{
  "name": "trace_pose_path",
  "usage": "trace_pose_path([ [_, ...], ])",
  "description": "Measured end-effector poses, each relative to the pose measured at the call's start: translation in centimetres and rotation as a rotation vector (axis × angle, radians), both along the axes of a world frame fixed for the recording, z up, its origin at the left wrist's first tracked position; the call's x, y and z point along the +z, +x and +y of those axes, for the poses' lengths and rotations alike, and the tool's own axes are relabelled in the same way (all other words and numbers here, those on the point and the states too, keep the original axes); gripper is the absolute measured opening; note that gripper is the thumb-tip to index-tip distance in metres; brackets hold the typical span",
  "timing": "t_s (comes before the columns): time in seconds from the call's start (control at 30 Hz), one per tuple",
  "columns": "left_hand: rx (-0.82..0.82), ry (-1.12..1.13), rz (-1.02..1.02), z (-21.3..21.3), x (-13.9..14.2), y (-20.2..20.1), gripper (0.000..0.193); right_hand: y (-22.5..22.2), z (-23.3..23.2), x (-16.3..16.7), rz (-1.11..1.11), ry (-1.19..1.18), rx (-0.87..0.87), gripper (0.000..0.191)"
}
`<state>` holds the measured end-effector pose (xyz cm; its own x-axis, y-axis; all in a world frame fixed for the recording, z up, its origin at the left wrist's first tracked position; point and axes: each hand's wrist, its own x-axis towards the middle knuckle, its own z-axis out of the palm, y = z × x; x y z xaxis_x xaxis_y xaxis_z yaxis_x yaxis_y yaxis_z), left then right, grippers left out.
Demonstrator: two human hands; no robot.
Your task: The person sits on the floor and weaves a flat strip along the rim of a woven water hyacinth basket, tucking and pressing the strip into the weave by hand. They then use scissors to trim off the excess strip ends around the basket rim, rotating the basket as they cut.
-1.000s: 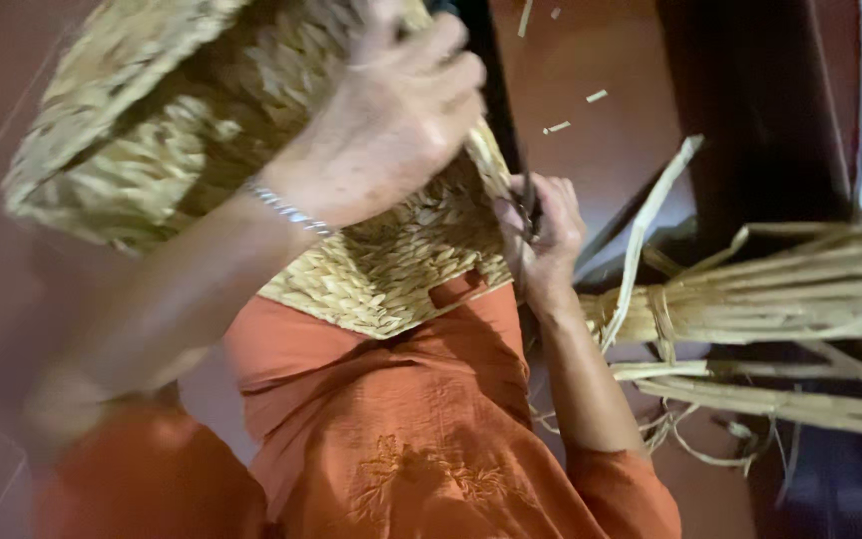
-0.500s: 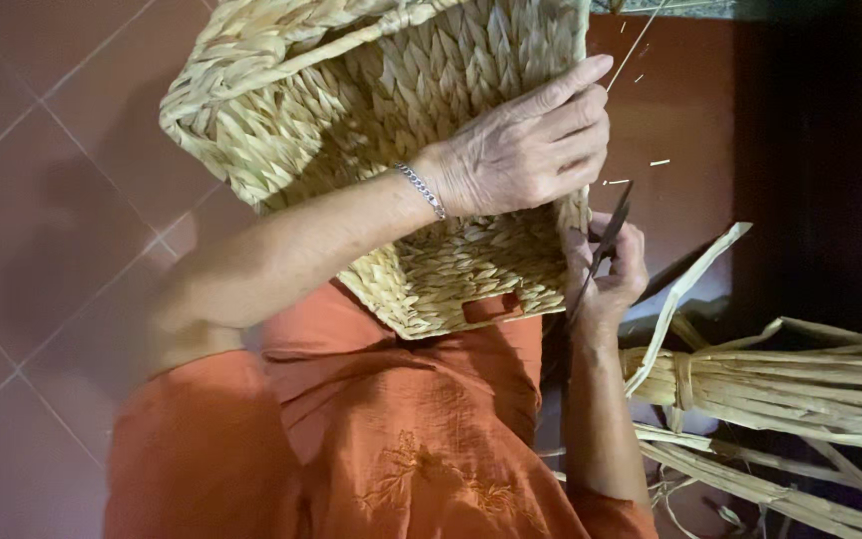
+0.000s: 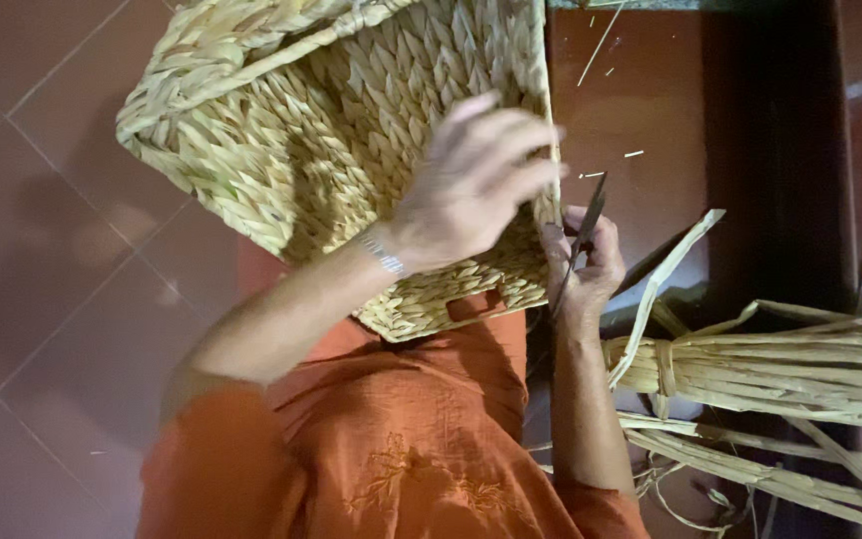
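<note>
A home craft spot: red floor tiles (image 3: 42, 299) at left, tied reed bundles (image 3: 770, 369) at lower right, woven basket (image 3: 321, 130) up top

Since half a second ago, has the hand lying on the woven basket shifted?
Yes. The left hand still rests flat on the woven basket, but it has slid back from the basket's right edge, where its fingertips had reached.
</note>
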<state>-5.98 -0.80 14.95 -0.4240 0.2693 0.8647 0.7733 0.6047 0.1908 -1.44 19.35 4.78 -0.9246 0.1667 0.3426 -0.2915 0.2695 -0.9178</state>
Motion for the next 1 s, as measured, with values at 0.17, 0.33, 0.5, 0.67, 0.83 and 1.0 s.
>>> trace_pose_path([
  [0.17, -0.111, 0.918, -0.725, -5.3, -0.6, 0.8, 0.032, -0.1, 0.4, -0.2, -0.004, 0.047, 0.012, 0.024],
  [0.33, -0.292, 1.047, -0.683, -7.2, 0.1, -0.5, 0.025, 0.4, 0.2, -0.1, -0.054, -0.060, 0.015, 0.023],
  [0.5, -0.246, 1.119, -0.627, -7.4, -0.4, -1.2, 0.020, 0.7, 0.1, 0.6, 0.011, 0.089, -0.039, 0.022],
  [0.67, -0.075, 0.290, -0.323, -6.9, -2.5, 0.8, 0.017, 1.3, 0.1, 1.5, 0.041, 0.134, -0.025, 0.021],
  [0.83, -0.186, -0.440, -0.427, -4.6, -3.5, 6.4, 0.025, 2.0, 0.1, 1.7, 0.067, 0.141, -0.001, 0.023],
  [1.0, 0.324, -0.272, -0.201, -13.1, -0.8, 10.5, 0.021, 2.3, 0.4, 1.3, -0.019, 0.026, 0.021, 0.024],
])
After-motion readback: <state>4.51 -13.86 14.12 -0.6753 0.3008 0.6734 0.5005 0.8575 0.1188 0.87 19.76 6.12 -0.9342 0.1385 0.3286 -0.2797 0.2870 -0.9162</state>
